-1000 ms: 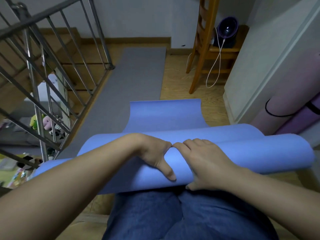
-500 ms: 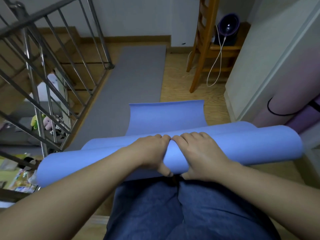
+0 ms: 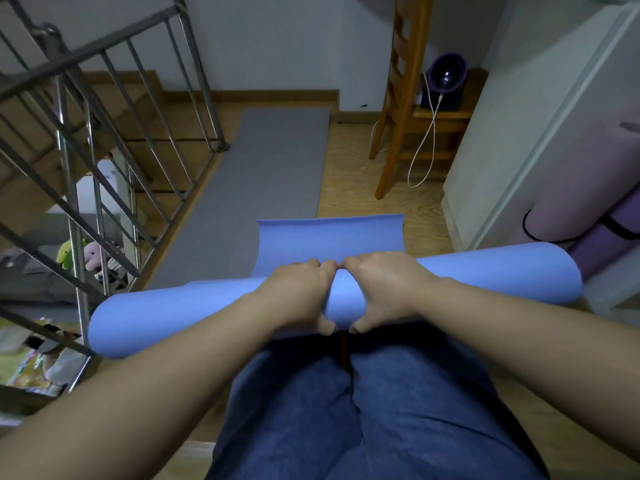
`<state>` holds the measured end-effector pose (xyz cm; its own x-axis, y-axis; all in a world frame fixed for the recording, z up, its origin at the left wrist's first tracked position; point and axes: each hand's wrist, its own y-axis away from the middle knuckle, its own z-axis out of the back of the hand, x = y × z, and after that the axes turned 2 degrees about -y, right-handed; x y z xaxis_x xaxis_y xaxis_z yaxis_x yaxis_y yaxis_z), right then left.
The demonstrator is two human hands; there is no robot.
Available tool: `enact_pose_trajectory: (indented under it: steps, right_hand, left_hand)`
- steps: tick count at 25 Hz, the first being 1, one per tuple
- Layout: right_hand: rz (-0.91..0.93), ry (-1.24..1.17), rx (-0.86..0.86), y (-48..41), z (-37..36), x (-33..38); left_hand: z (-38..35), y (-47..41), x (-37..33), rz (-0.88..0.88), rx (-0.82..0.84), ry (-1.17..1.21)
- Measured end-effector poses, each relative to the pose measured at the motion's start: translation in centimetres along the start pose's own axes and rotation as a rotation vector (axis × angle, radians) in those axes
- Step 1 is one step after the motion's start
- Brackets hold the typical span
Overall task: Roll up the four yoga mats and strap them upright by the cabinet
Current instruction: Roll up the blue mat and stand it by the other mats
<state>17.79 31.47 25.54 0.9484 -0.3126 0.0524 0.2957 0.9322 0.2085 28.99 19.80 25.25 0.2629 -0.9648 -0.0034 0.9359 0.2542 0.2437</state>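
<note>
A blue yoga mat [image 3: 180, 310] lies across my knees as a thick roll, with a short flat tail [image 3: 329, 237] still on the floor ahead. My left hand [image 3: 298, 292] and my right hand [image 3: 384, 289] grip the middle of the roll side by side, fingers over the top and thumbs underneath. A grey mat [image 3: 270, 174] lies unrolled on the floor beyond. Two rolled purple mats [image 3: 568, 216] with black straps lean by the white cabinet [image 3: 512, 133] at the right.
A metal stair railing [image 3: 104, 150] runs along the left, with stairs and soft toys [image 3: 79, 254] behind it. A wooden ladder-like frame [image 3: 401, 98] and a small shelf with a purple device [image 3: 446, 77] and a white cable stand at the back right.
Both hands have rolled the blue mat forward. The roll is thicker and tighter, and the flat tail on the floor is shorter.
</note>
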Motion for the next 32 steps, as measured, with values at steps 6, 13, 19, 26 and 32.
enact_pose_trajectory:
  steps: [6, 13, 19, 26, 32]
  right_hand:
    - [0.031, -0.012, 0.199, 4.8, 0.9, 1.7]
    - [-0.038, -0.291, 0.454, 1.4, 1.5, -0.3]
    - [-0.047, -0.124, 0.200, 2.3, 0.2, -0.8]
    - [0.005, -0.012, 0.058, 2.2, -0.9, -2.2]
    - [-0.023, 0.179, -0.179, 3.0, -4.2, -0.8]
  left_hand:
    - [0.6, 3.9, -2.2, -0.164, 0.170, 0.070]
    - [1.3, 2.3, -2.1, -0.084, 0.220, -0.024]
    - [-0.2, 1.8, -0.8, -0.109, 0.124, -0.010]
    - [-1.4, 0.7, -1.9, -0.029, -0.016, -0.201]
    - [-0.7, -1.0, -0.2, -0.038, 0.019, -0.065]
